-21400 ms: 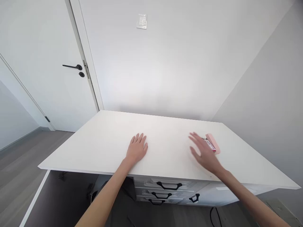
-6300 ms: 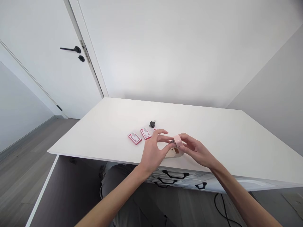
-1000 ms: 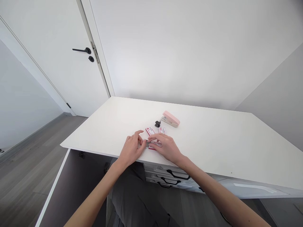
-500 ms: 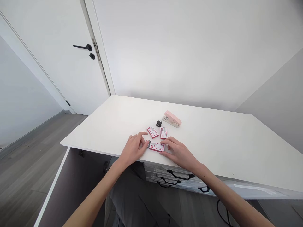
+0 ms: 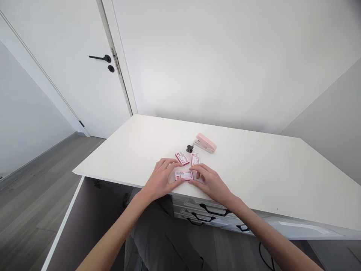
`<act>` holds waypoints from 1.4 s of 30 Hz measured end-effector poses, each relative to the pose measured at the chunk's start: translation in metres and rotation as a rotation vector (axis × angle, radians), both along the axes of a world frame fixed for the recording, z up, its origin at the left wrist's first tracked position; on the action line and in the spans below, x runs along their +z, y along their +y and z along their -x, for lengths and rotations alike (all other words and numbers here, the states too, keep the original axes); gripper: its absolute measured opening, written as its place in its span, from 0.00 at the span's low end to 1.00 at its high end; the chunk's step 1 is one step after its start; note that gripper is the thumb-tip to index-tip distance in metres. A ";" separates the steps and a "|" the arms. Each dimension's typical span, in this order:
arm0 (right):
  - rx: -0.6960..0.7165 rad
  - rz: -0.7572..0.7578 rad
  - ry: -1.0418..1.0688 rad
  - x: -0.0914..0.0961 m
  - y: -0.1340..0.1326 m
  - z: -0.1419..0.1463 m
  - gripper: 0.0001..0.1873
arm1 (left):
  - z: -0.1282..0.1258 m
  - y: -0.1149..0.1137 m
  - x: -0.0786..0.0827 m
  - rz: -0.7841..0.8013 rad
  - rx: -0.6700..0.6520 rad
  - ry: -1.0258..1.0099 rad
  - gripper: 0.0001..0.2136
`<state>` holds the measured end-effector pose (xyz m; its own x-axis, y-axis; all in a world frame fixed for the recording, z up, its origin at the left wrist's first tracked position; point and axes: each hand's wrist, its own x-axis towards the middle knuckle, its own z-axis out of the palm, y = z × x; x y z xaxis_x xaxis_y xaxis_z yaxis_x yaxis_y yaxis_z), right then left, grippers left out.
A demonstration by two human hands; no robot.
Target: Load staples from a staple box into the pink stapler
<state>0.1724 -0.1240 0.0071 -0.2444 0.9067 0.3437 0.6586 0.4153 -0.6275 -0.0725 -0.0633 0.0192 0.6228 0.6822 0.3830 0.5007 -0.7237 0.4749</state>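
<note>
A small white-and-red box, looking like a staple box (image 5: 184,175), lies near the front edge of the white tabletop between my hands. My right hand (image 5: 210,180) pinches its right end, thumb at the front and index finger at the back. Around the left end curves my left hand (image 5: 163,177), open, its thumb along the front edge and its fingertips apart from the box. Just behind lie two similar boxes, a tilted one (image 5: 182,158) and one on the right (image 5: 195,158) partly behind my right fingers.
A pink-and-white stapler (image 5: 205,143) lies farther back, beside a black clip-like item (image 5: 190,148). The wall (image 5: 211,75) rises behind the tabletop (image 5: 254,169). Below the front edge are drawers with black handles (image 5: 214,210) and, at left, an open cabinet door (image 5: 63,226).
The box's dark inner part, which stuck out at the left end, no longer shows. The box has shifted slightly left, and my left fingers have spread wider around it.
</note>
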 end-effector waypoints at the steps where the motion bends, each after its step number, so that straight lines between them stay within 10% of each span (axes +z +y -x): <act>1: -0.010 -0.005 0.023 0.000 0.000 0.000 0.15 | 0.001 0.001 0.000 -0.007 -0.024 0.015 0.16; 8: -0.326 0.026 0.084 -0.004 0.015 -0.019 0.13 | 0.044 0.024 0.004 -0.045 0.140 0.069 0.16; 14: -0.320 0.081 -0.024 -0.009 0.035 -0.004 0.17 | 0.049 0.032 -0.001 -0.092 0.482 0.165 0.24; 21: -0.044 0.011 0.130 -0.002 0.054 0.018 0.19 | 0.012 0.028 -0.007 -0.258 0.280 0.186 0.31; 26: -0.444 -0.339 0.074 -0.002 0.063 -0.033 0.21 | 0.006 0.044 -0.008 -0.272 0.197 0.322 0.23; 32: -0.525 0.011 0.144 -0.019 0.080 -0.062 0.32 | 0.012 0.069 -0.011 -0.184 0.420 0.317 0.22; 42: -0.474 0.156 0.060 -0.012 0.082 0.011 0.35 | 0.053 0.092 -0.007 -0.119 0.547 0.270 0.23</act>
<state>0.1614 -0.0416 -0.0044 0.2231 0.9549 0.1959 0.7127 -0.0228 -0.7010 -0.1260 0.0290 0.0125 0.2810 0.8922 0.3535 0.9051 -0.3688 0.2114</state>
